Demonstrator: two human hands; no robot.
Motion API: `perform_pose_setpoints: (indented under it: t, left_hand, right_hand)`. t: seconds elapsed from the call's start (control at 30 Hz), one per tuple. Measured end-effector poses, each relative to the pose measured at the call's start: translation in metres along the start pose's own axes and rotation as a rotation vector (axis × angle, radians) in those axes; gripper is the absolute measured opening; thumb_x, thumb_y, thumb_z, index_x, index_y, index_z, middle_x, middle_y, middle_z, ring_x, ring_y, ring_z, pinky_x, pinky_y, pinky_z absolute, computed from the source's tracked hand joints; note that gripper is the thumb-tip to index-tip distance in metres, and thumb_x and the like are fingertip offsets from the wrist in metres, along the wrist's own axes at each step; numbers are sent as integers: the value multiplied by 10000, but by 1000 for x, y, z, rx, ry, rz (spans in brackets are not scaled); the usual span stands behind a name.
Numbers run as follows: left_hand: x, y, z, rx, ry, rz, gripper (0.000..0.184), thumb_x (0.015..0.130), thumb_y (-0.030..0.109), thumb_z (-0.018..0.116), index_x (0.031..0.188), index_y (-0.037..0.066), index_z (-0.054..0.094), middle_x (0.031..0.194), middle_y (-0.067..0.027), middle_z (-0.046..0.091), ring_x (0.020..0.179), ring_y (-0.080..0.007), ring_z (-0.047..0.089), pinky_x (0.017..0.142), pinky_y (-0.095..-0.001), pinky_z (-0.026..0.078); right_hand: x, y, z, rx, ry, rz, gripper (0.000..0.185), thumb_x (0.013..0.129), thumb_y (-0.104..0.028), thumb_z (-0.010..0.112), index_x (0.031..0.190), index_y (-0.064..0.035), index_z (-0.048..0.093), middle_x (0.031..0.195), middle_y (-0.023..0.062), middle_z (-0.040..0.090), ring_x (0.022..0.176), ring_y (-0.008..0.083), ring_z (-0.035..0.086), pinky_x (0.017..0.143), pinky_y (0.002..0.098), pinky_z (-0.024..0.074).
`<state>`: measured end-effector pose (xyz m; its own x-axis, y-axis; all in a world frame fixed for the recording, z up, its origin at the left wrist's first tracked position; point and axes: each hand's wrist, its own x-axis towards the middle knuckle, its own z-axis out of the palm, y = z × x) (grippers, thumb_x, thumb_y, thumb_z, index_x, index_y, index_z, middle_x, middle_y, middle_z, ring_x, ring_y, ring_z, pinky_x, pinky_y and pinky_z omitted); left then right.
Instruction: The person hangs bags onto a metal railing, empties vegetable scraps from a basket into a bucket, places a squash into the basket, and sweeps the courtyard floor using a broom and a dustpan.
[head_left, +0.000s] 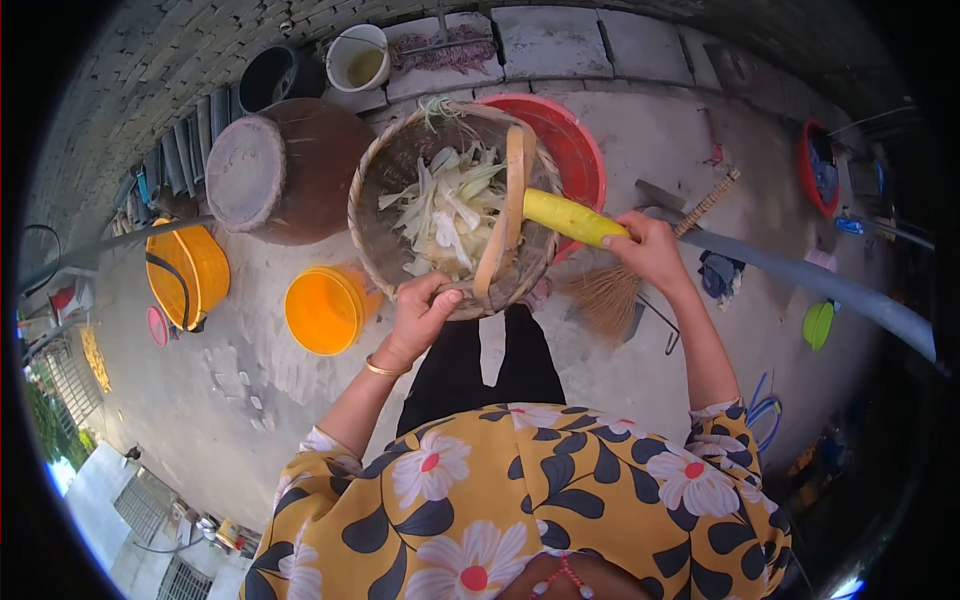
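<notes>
My left hand (pixel 422 312) is closed on the near rim of a round woven basket (pixel 363 210), its thumb over the edge. A flat wooden handle (pixel 513 185) arches across the basket. Pale shredded peelings or husks (pixel 452 212) lie in a heap inside it. In my right hand (pixel 652 250) is a long yellow gourd-like vegetable (pixel 570 214), gripped at its right end. Its other end reaches over the basket's right rim, close to the handle. Behind the basket, a red basin (pixel 583 150) is partly hidden.
A large brown jar (pixel 325 175) and an orange bucket (pixel 322 310) stand left of the basket. A yellow tub (pixel 200 265) is farther left. A straw broom (pixel 610 300) lies at right, near a grey pole (pixel 800 275). A white bucket (pixel 357 58) stands by the wall.
</notes>
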<state>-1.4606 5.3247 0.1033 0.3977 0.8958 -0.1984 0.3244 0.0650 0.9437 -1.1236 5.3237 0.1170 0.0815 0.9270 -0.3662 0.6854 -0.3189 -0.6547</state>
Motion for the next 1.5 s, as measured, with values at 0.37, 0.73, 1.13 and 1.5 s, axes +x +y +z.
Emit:
perform_pose_setpoints:
  t: [0.37, 0.73, 1.13, 1.5]
  left_hand:
    - [16, 10, 16, -105, -69, -67, 314, 821, 319, 572, 912, 20, 544, 771, -36, 556, 671, -75, 496, 561, -214, 382]
    - [42, 17, -18, -699, -178, -530, 525, 837, 420, 503, 1202, 57, 401, 1000, -97, 527, 669, -155, 543, 449, -223, 413]
    - [35, 16, -9, -419, -31, -477, 310, 889, 322, 460, 1034, 50, 487, 731, -35, 539, 485, -71, 449, 371, -196, 310]
    - [45, 18, -6, -561, -113, -440, 429, 920, 334, 374, 1174, -12, 361, 899, -104, 557, 506, -110, 482, 422, -210, 360]
  right_hand:
    - [-106, 44, -18, 1184, 128, 309, 203, 782, -195, 569, 804, 7, 576, 603, 34, 530, 443, 91, 476, 387, 212, 334]
    - [-21, 41, 51, 1257, -504, 156, 328, 761, -193, 589, 987, 44, 571, 755, 91, 587, 588, 128, 532, 509, 226, 411]
    - [10, -48, 92, -197, -379, -288, 695, 557, -193, 696, 1183, -36, 440, 1037, 158, 562, 941, 336, 543, 806, 393, 421]
    - [-56, -68, 83, 1476, -227, -19, 552, 474, -171, 642, 990, 2, 547, 1118, 141, 526, 1064, 241, 483, 941, 329, 338]
